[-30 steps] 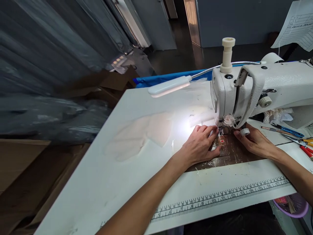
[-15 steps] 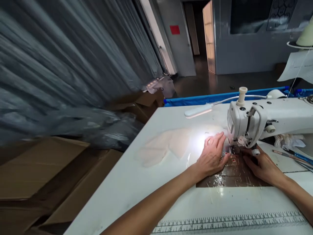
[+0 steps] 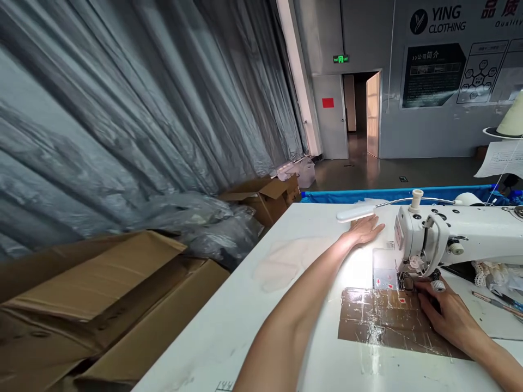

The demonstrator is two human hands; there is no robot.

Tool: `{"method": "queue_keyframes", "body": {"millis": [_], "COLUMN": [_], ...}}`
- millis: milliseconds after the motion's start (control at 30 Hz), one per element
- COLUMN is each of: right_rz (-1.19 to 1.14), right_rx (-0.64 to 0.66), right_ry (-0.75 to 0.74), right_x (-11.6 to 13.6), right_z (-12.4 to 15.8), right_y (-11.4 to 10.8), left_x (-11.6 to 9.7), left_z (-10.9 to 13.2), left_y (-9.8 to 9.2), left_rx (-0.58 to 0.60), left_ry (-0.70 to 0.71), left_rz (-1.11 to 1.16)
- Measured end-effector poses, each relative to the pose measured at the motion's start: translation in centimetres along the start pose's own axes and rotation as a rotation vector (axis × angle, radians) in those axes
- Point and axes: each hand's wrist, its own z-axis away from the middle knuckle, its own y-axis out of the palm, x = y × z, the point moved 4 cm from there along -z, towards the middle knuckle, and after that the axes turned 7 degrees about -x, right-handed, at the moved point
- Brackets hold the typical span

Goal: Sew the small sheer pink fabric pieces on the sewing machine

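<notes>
Left hand is being held near the lamp, fingers apart; right hand is being held beside the presser foot, finger closure unclear

Left hand lies near the lamp, right hand near sewing machine.

A clothing workshop; a sewing machine and "YING CLOTHING" lettering show it

Left of the sewing machine, the left hand is bare, with slender fingers and a slim, uncovered arm; at the machine's near side, the right hand is bare too, its forearm uncovered
</notes>
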Motion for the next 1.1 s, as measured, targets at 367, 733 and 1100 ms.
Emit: {"method": "queue_keyframes", "body": {"millis": [367,733,1100], "right_rz": [0.081,0.037,0.014], "right_rx": [0.023,0.065,0.018], "right_ry": [0.004,0.058,-0.014], "right_x": [0.4,0.4,0.4], "right_z": [0.0,-0.4,0.0], "right_y": [-0.5,-0.9,-1.2], "left_x": [4.0,2.3,9.1], "left_z": [5.2,5.8,10.3], "left_y": [-2.0,-1.3,-6.2], "left_rx": [-0.101,-0.197,-0.381], "left_ry": [-0.195,-0.235,-0.339], "left_rz": [0.062,0.330,0.320]}}
